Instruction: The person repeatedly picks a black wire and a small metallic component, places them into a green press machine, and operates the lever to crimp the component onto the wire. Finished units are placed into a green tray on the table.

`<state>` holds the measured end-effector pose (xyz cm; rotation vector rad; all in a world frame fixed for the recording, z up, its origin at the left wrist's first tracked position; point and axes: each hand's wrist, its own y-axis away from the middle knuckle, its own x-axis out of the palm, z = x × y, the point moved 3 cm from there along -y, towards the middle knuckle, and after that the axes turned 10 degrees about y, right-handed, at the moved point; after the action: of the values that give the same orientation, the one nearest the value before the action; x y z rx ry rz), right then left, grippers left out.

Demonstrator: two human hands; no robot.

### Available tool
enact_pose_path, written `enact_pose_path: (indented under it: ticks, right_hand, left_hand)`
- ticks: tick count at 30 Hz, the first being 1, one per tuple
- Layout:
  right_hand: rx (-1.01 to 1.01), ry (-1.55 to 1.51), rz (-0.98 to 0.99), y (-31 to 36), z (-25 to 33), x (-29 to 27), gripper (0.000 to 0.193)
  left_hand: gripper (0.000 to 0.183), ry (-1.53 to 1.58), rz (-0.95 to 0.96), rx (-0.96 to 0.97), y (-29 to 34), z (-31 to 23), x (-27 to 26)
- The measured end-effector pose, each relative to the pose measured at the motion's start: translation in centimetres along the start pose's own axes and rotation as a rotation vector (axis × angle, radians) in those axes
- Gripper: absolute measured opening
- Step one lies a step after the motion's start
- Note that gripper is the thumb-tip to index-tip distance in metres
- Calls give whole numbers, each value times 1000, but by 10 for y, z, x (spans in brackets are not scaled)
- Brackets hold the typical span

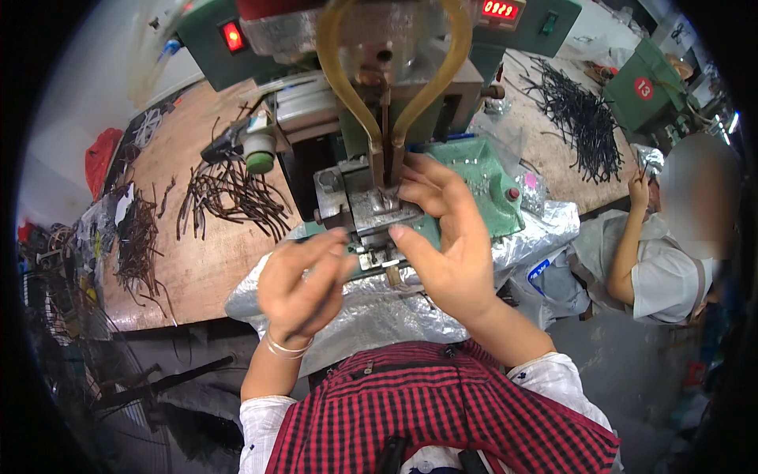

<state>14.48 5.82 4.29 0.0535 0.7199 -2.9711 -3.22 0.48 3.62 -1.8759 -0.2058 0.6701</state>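
Fingers curve loosely apart on the right hand (456, 257), gripping nothing I can see, beside the metal fixture (383, 212) below two yellow tubes (461, 43). Opposite, the left hand (298, 284) bends inward, fingers bunched, too blurred to tell what they hold.

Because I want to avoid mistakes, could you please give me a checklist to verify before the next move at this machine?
1. Power on: the red switch and the display are lit. Ok.
2. Right hand clear of the rods: its fingers are close beside them. Not ok, I would say.
3. Left hand clear of the rods: it is at the front left of the fixture, away from them. Ok.
4. Left hand's grip: blurred. Cannot tell.
5. Piece seated in the fixture: too small to see. Cannot tell.
6. Dark strands at hand: a bunch lies on the table, to the left. Ok.
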Motion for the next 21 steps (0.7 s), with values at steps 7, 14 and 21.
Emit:
enact_pose_path:
  ticks: [7, 14, 21]
  right_hand:
    - [163, 740, 10, -13, -104, -91, 31]
    - [44, 619, -243, -10, -102, -120, 28]
    - [128, 942, -43, 6, -107, -118, 13]
  left_hand:
    - [25, -53, 140, 252, -13, 1, 46]
    - [25, -38, 133, 282, -11, 6, 46]
    - [24, -37, 144, 271, -16, 7, 50]
